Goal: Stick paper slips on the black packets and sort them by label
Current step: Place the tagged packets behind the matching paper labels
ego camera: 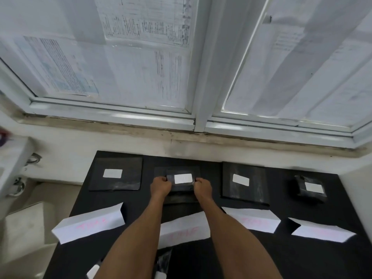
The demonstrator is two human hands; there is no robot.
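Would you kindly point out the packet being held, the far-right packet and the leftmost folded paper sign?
held packet (182,189): head view, on its black face near the front edge.
far-right packet (309,198): head view, on the black wrap, lower front part.
leftmost paper sign (90,223): head view, middle of its pink-lettered face.

A white-framed sliding window (200,81) fills the upper half, from 9 to 3 o'clock. Printed paper sheets (145,23) with dense text cover its glass, too blurred to read. Below it, a grimy, stained pale sill (181,135) runs across the middle. A matte black tabletop (302,260) spreads from the centre to 6 o'clock. At 9 o'clock, curved metal hooks (34,158) hang from a white fixture. A pale white block (24,224) sits at 8 o'clock.
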